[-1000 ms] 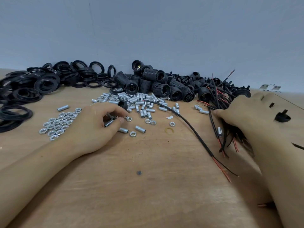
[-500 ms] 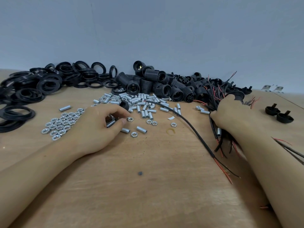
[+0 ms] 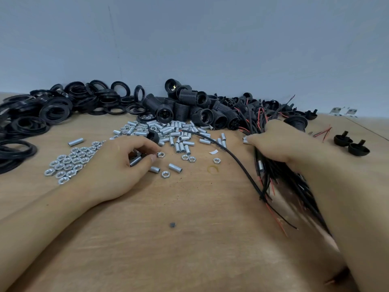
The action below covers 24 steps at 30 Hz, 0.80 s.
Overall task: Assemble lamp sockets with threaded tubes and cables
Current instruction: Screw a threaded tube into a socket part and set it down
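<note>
My left hand (image 3: 117,163) pinches a tube (image 3: 135,161); right hand (image 3: 280,142) grips cables (image 3: 273,175), lying right of the tube.

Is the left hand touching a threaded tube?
Touching. The head view shows the left hand gripping a threaded tube between its thumb and curled fingers.

A small yellowish rubber band (image 3: 212,169) lies on the wooden table (image 3: 189,249), with a white paper scrap (image 3: 213,152) just beyond it.
</note>
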Each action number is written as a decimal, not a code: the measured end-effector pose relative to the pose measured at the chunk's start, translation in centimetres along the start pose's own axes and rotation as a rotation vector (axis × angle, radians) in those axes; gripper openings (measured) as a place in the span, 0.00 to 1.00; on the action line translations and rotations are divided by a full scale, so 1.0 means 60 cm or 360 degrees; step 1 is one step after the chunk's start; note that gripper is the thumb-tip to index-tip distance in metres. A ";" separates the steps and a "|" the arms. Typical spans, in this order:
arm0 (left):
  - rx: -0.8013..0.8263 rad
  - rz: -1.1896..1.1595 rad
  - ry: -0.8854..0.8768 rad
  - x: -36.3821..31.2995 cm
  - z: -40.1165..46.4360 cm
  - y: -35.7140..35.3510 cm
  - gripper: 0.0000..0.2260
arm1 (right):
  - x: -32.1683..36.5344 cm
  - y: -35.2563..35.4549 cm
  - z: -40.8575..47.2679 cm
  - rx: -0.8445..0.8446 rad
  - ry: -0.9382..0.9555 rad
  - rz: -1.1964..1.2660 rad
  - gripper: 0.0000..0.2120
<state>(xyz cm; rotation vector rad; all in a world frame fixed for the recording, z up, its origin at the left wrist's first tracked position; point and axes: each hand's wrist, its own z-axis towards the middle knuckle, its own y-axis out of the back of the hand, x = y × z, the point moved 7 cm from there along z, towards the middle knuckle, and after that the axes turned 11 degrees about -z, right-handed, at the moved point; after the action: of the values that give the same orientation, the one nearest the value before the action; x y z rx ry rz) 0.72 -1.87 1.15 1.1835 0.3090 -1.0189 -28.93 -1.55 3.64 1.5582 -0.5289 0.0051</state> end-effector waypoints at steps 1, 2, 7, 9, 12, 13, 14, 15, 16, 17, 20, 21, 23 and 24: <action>0.0002 0.0001 0.0000 0.000 0.000 0.000 0.08 | -0.004 0.008 -0.009 0.0027 -0.0003 0.0142 0.12; 0.0000 0.0004 -0.0001 0.000 0.000 0.000 0.08 | -0.010 0.012 -0.012 0.0062 -0.0013 0.0244 0.11; -0.0001 -0.0007 0.0009 -0.001 0.000 0.001 0.08 | -0.034 0.038 -0.010 -0.0170 -0.0067 0.0049 0.16; 0.0000 -0.0023 0.0008 -0.002 0.000 0.001 0.09 | -0.050 0.065 -0.007 -0.0408 -0.0131 -0.0147 0.14; -0.0001 -0.0036 0.0008 -0.004 -0.001 0.003 0.09 | -0.056 0.065 -0.001 -0.0472 -0.0119 -0.0209 0.13; -0.0003 -0.0042 0.0005 -0.004 -0.002 0.004 0.11 | -0.047 0.057 0.001 -0.0462 -0.0064 -0.0214 0.15; -0.0006 -0.0051 0.0003 -0.003 -0.002 0.005 0.14 | -0.035 0.047 0.001 -0.0468 0.0009 -0.0259 0.17; -0.0008 -0.0059 0.0000 -0.002 -0.002 0.006 0.18 | -0.020 0.040 -0.001 -0.0486 0.0089 -0.0365 0.17; -0.0012 -0.0063 -0.0003 -0.001 -0.002 0.008 0.21 | -0.006 0.033 -0.004 -0.0520 0.0176 -0.0498 0.18; -0.0018 -0.0061 -0.0010 -0.001 -0.002 0.008 0.23 | 0.009 0.029 -0.009 -0.0564 0.0256 -0.0619 0.17; -0.0069 -0.0014 -0.0070 -0.007 -0.002 0.012 0.25 | 0.048 0.016 -0.026 -0.0607 0.0490 -0.0685 0.13; -0.0091 0.0002 -0.0098 -0.009 -0.002 0.013 0.24 | 0.061 0.007 -0.033 -0.0577 0.0562 -0.0679 0.13; -0.0133 -0.0007 -0.0119 -0.010 -0.001 0.017 0.23 | 0.089 -0.015 -0.047 -0.0500 0.0729 -0.0750 0.13; -0.0157 -0.0029 -0.0114 -0.009 0.000 0.018 0.23 | 0.102 -0.023 -0.054 -0.0488 0.0816 -0.0801 0.14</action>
<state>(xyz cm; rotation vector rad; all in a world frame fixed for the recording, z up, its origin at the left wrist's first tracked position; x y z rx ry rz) 1.29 -1.55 2.20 1.0546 0.3105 -1.0476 -21.98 -0.53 4.56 1.2851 0.2625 -0.0571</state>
